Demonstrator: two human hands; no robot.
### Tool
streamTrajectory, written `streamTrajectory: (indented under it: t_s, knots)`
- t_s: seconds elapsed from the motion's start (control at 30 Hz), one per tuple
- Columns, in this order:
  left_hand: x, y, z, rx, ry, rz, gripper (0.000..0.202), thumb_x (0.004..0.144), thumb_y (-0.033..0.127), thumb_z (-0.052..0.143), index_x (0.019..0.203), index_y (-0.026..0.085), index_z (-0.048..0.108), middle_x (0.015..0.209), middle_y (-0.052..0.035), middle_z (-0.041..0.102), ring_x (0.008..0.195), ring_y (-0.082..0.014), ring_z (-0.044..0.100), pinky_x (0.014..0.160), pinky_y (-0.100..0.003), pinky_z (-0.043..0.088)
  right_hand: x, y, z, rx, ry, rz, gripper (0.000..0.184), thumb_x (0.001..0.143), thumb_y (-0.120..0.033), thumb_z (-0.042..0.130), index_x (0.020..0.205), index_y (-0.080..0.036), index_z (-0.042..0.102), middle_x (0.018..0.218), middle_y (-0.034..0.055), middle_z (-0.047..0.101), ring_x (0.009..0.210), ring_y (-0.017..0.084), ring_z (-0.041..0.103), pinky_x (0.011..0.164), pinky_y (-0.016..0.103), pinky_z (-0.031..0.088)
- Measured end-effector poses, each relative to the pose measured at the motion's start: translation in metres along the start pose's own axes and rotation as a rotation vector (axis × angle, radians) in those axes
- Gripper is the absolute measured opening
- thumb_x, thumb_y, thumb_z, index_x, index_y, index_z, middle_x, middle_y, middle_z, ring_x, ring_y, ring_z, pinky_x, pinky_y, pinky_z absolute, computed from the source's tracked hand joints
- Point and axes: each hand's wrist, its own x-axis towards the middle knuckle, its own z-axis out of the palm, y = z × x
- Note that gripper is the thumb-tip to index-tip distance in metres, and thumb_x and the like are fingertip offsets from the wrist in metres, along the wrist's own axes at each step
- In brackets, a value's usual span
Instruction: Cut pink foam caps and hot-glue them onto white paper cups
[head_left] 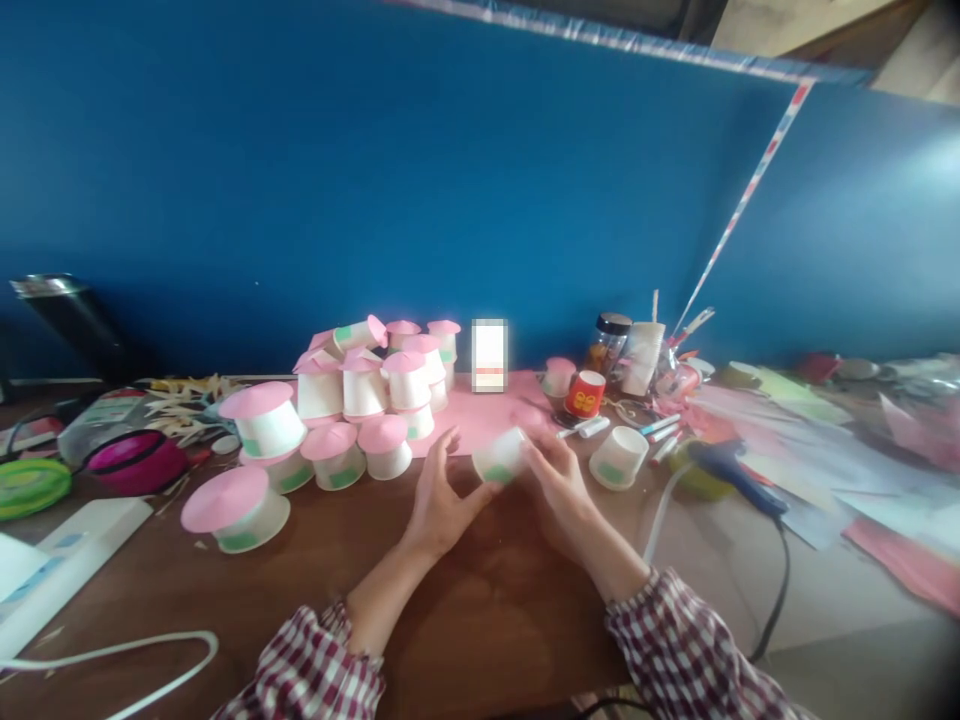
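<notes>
Both my hands hold a small white paper cup (501,457) with a green patch, tilted on its side above the brown table (480,590). My left hand (439,495) touches it from the left with thumb and fingers curled. My right hand (555,480) grips it from the right, and something pink shows blurred at its fingertips. A pile of white cups with pink paper caps (360,400) stands just left of my hands. One plain white cup (619,457) sits upside down to the right.
Pink paper sheet (487,415) behind my hands, a red cup (585,393), a jar (609,342), markers (660,425), a blue glue gun (731,475) with cable on the right. Pink bowl (135,462), green plate (30,485) and white box (67,560) at left. Blue wall behind.
</notes>
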Motion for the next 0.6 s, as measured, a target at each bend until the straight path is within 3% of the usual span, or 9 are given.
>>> streamTrajectory:
  t_s: [0.13, 0.3, 0.4, 0.5, 0.6]
  knots:
    - [-0.001, 0.001, -0.001, -0.008, -0.095, 0.011, 0.074, 0.070, 0.040, 0.071, 0.134, 0.021, 0.038, 0.138, -0.0142, 0.044, 0.125, -0.0279, 0.045, 0.102, -0.044, 0.039, -0.005, -0.010, -0.004, -0.137, -0.099, -0.084, 0.048, 0.077, -0.038, 0.065, 0.121, -0.020, 0.056, 0.108, 0.0082, 0.065, 0.091, 0.022, 0.060, 0.074, 0.034, 0.050]
    - [-0.003, 0.004, 0.001, -0.032, -0.208, -0.019, 0.064, 0.074, 0.035, 0.067, 0.132, 0.020, 0.043, 0.128, -0.0119, 0.054, 0.116, -0.0249, 0.054, 0.097, -0.040, 0.045, -0.016, -0.012, 0.001, -0.389, -0.202, -0.224, 0.061, 0.074, -0.022, 0.064, 0.132, -0.022, 0.044, 0.123, 0.0096, 0.058, 0.108, 0.024, 0.056, 0.091, 0.039, 0.046]
    - [-0.003, 0.006, 0.002, -0.003, -0.230, 0.031, 0.055, 0.075, 0.028, 0.065, 0.127, 0.022, 0.050, 0.121, -0.0098, 0.058, 0.108, -0.0232, 0.057, 0.092, -0.038, 0.049, -0.020, -0.011, 0.004, -0.458, -0.259, -0.280, 0.067, 0.073, -0.018, 0.062, 0.136, -0.022, 0.038, 0.130, 0.0103, 0.052, 0.112, 0.023, 0.054, 0.094, 0.039, 0.045]
    - [-0.002, 0.008, 0.002, 0.054, -0.209, 0.104, 0.046, 0.073, 0.027, 0.066, 0.117, 0.021, 0.057, 0.115, -0.0091, 0.059, 0.105, -0.0235, 0.057, 0.089, -0.038, 0.049, -0.023, -0.010, 0.005, -0.491, -0.261, -0.300, 0.062, 0.075, -0.020, 0.061, 0.133, -0.021, 0.039, 0.130, 0.0107, 0.052, 0.113, 0.023, 0.053, 0.095, 0.037, 0.045]
    - [-0.001, 0.009, 0.003, 0.026, -0.197, 0.091, 0.045, 0.072, 0.029, 0.068, 0.115, 0.020, 0.057, 0.112, -0.0092, 0.060, 0.100, -0.0232, 0.059, 0.085, -0.037, 0.051, -0.024, -0.007, 0.006, -0.503, -0.220, -0.279, 0.052, 0.081, -0.026, 0.057, 0.130, -0.021, 0.042, 0.123, 0.0101, 0.056, 0.109, 0.022, 0.055, 0.091, 0.037, 0.047]
